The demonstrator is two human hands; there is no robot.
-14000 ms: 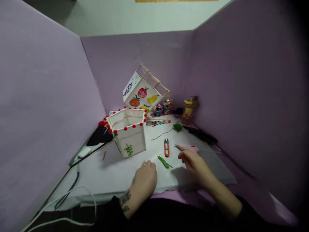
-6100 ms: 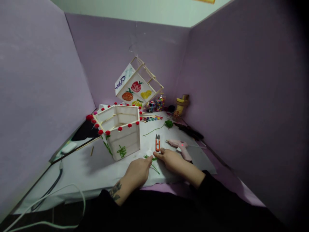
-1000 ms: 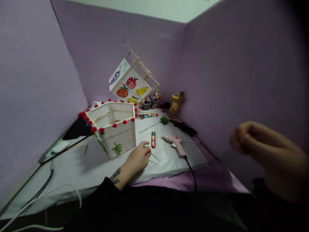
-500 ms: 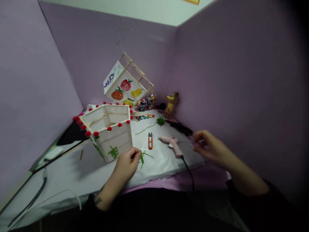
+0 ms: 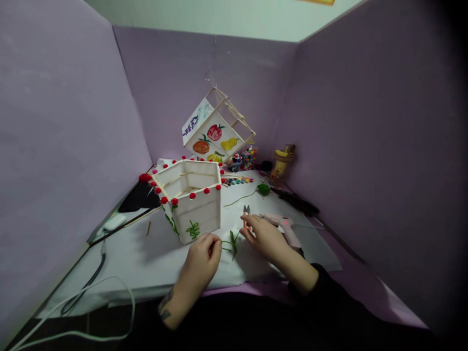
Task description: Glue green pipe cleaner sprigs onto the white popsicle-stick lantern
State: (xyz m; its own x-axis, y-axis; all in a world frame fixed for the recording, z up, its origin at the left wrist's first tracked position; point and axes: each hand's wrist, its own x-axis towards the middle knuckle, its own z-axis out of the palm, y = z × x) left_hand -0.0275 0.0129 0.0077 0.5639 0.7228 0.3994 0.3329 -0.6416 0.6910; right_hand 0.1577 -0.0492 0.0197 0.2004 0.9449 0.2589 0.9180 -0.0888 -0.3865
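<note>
A white lantern frame (image 5: 199, 214) with red pompoms round its top rim stands on the table, a green leafy sprig on its front panel. In front of its lower right corner my left hand (image 5: 204, 256) is closed in a pinch; what it holds, if anything, is too small to make out. Green stem pieces (image 5: 233, 243) lie just right of those fingers. My right hand (image 5: 261, 239) is over the orange snips (image 5: 246, 210), thumb and fingers apart, partly covering them; no firm grip shows. Behind that hand lies a pink glue gun (image 5: 287, 226).
A second lantern (image 5: 219, 131) with painted fruit hangs tilted behind. Green yarn (image 5: 263, 189), black pliers (image 5: 296, 202), a bead jar (image 5: 249, 157) and a yellow pot (image 5: 281, 165) are at the back right. White cables (image 5: 131, 302) loop at the front left.
My right hand has moved left from beyond the glue gun to the snips. My left hand stays pinched near the lantern. The whole view has shifted, so things appear farther right.
</note>
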